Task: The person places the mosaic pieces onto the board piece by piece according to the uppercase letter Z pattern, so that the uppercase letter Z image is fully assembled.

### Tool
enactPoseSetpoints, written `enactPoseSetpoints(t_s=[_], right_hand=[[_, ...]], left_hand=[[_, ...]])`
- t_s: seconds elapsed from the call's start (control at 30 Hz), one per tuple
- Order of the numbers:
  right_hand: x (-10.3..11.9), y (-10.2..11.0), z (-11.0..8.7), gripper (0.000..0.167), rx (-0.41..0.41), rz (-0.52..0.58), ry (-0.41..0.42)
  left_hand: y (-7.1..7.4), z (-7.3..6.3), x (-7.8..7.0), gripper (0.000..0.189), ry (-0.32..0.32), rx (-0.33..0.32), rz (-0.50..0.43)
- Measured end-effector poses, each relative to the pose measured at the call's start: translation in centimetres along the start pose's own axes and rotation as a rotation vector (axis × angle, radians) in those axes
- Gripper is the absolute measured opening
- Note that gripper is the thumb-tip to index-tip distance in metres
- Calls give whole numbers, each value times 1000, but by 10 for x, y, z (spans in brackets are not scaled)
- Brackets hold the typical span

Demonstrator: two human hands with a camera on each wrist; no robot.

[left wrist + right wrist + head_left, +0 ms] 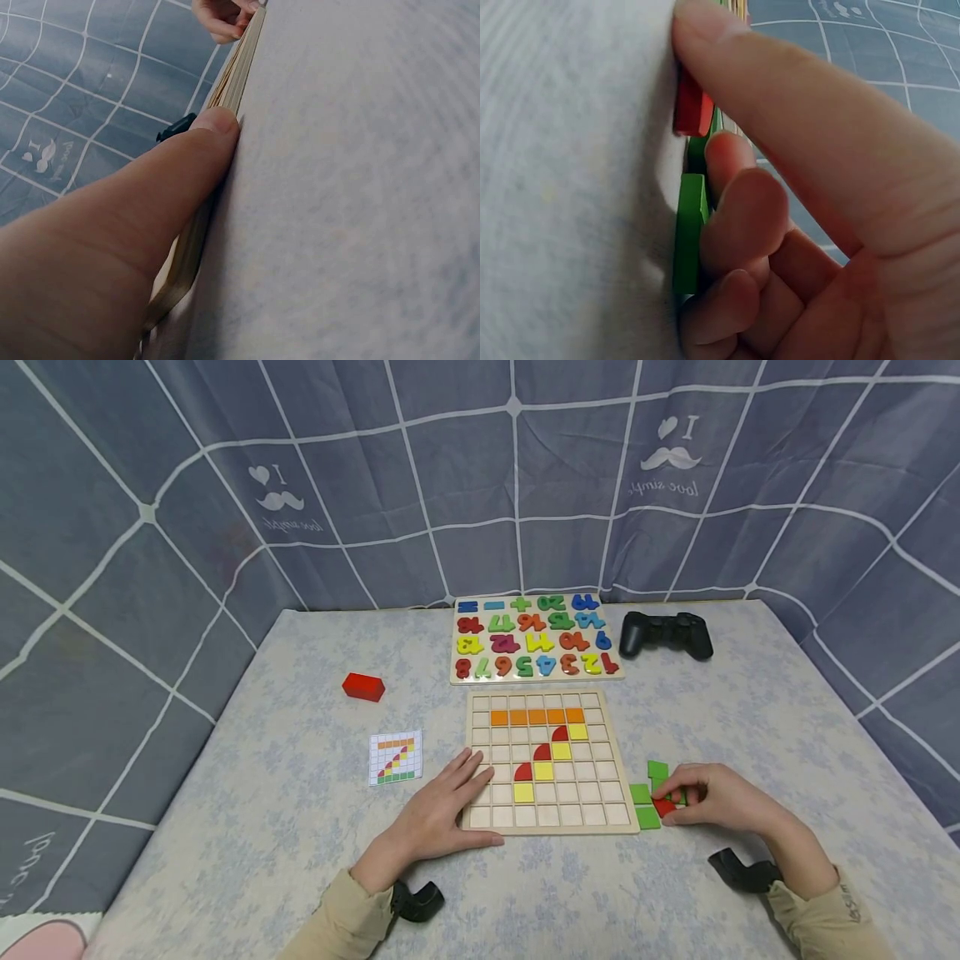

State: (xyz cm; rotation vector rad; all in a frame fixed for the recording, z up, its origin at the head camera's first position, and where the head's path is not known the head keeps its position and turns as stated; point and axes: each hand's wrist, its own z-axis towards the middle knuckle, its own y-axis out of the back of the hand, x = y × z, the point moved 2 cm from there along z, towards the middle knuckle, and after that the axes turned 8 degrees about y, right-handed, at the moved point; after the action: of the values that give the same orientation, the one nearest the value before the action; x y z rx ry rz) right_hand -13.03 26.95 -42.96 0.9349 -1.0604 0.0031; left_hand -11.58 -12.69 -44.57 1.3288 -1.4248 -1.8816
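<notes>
The left hand (438,806) rests at the lower left corner of a wooden grid board (585,793), fingers spread over its left side. In the left wrist view the thumb (191,161) lies along the board's front edge. On the grid are a row of orange squares (537,717) and a diagonal of yellow squares (543,772) and red quarter-circles (523,772). Beside the board's lower right corner, the right hand (716,795) pinches a red piece (663,807) low at the table, its outline partly hidden. Green squares (647,818) lie around those fingers.
A pattern card (396,758) lies left of the board, with a red block (363,687) behind it. Farther back are a number puzzle board (517,643) and a black game controller (666,635). A patterned curtain (480,477) stands behind the table.
</notes>
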Motion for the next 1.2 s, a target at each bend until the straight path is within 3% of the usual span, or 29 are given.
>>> enactPoseSetpoints(t_s=[0.17, 0.5, 0.8, 1.1, 1.2], right_hand=[[2, 0, 0, 24, 12, -2, -9], [3, -2, 0, 22, 44, -15, -109], [5, -2, 0, 21, 78, -32, -112], [4, -3, 0, 10, -1, -78, -27], [4, -3, 2, 8, -16, -89, -65]], left_hand=[[0, 0, 0, 92, 0, 0, 1], [0, 1, 0, 92, 2, 1, -2], [0, 0, 0, 92, 5, 5, -6], [1, 0, -2, 92, 10, 10, -11], [1, 0, -2, 92, 12, 12, -10]])
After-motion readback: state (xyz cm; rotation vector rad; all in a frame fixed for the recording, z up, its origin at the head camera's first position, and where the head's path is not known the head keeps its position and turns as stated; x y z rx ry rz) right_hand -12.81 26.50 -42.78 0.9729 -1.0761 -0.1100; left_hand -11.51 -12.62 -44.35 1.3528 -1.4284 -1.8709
